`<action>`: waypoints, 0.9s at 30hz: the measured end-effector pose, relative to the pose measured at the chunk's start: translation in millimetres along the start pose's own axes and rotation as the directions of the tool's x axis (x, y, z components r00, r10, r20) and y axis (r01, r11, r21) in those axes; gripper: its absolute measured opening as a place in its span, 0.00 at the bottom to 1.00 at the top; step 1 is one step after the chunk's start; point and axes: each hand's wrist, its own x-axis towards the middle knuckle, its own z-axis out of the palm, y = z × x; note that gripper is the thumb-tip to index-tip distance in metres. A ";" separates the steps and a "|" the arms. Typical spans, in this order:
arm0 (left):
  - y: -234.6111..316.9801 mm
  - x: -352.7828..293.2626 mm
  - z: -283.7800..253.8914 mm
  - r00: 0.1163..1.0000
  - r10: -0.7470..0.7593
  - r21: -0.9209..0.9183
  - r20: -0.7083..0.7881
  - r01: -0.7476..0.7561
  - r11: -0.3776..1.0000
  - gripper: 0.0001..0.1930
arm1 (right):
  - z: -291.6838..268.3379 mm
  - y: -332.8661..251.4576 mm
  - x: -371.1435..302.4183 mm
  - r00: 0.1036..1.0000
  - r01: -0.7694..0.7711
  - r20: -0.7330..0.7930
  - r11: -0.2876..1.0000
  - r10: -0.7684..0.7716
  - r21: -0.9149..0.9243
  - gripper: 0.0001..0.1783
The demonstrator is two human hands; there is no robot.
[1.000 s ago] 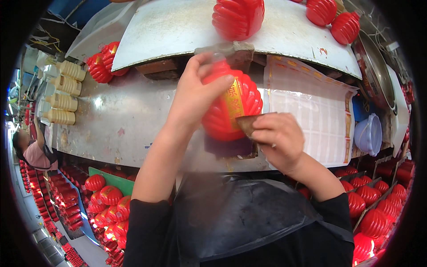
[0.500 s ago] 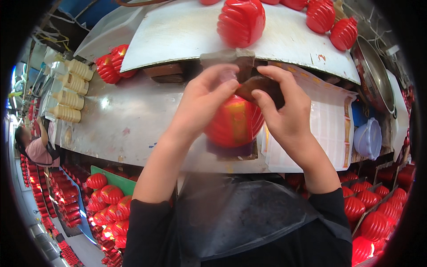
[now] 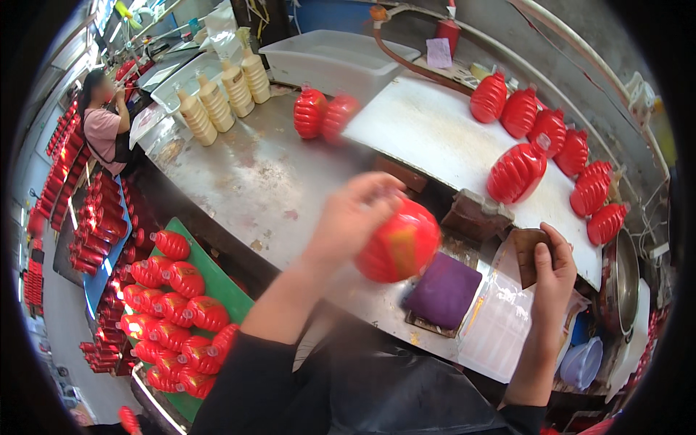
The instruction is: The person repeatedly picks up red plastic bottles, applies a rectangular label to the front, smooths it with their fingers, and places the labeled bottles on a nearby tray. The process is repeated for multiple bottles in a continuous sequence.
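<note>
My left hand (image 3: 357,216) is closed round the neck end of a red ribbed plastic bottle (image 3: 403,243) with a gold panel on its side. The neck itself is hidden by my fingers, and hand and bottle are slightly blurred. To the right, my right hand (image 3: 553,262) pinches a flat brown scraper-like piece (image 3: 531,255) between thumb and fingers, above a clear printed sheet (image 3: 500,330). Between the hands lies a purple pad (image 3: 444,290) on a small base; the bottle is held up beside it, to its left.
Red bottles (image 3: 523,172) stand on the raised white board (image 3: 413,119). Cream squeeze bottles (image 3: 212,101) line the far left of the metal table (image 3: 217,185). Many red bottles (image 3: 174,308) lie on a green board (image 3: 230,290). A lilac bucket (image 3: 581,362) sits right. A co-worker (image 3: 104,123) stands far left.
The view has turned left. My left hand has lifted the bottle off the purple pad and leftward. My right hand has moved away from the bottle to the right, keeping the brown piece.
</note>
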 end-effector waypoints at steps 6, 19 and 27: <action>11.6 65.1 -124.1 0.842 0.345 0.545 -0.415 -0.073 0.835 0.12 | -46.5 28.1 33.2 0.957 -0.288 0.084 0.923 0.276 0.254 0.12; -92.5 296.3 -359.6 0.783 0.480 0.767 -0.396 -0.005 0.642 0.21 | -3.5 -29.1 160.2 0.920 0.318 0.103 0.569 -0.377 -0.758 0.29; -139.8 339.3 -393.7 0.837 0.298 0.533 -0.460 -0.008 0.846 0.23 | 22.5 -42.8 211.3 0.960 0.221 0.260 0.287 0.104 -0.932 0.18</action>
